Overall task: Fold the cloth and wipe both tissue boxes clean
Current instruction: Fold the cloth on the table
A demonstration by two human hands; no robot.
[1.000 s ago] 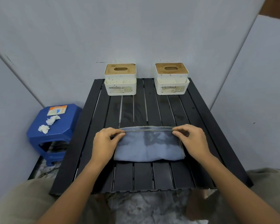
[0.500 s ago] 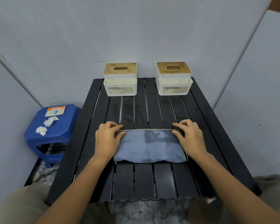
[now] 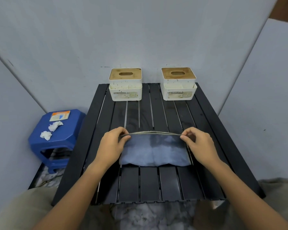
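A blue-grey cloth (image 3: 154, 151), folded into a wide strip, lies across the middle of the black slatted table (image 3: 156, 185). My left hand (image 3: 112, 144) pinches its far left corner and my right hand (image 3: 197, 143) pinches its far right corner, lifting the far edge slightly off the slats. Two white tissue boxes with wooden lids stand at the table's far edge: the left tissue box (image 3: 125, 84) and the right tissue box (image 3: 179, 83). Both show dark specks on their sides.
A blue plastic stool (image 3: 56, 138) stands left of the table, carrying a small packet (image 3: 59, 115) and two crumpled tissues (image 3: 50, 130). Grey walls close in behind and on both sides. My knees sit under the table's near edge.
Both hands have raised the cloth's far edge a little off the table; before, that edge lay flat under my fingers.
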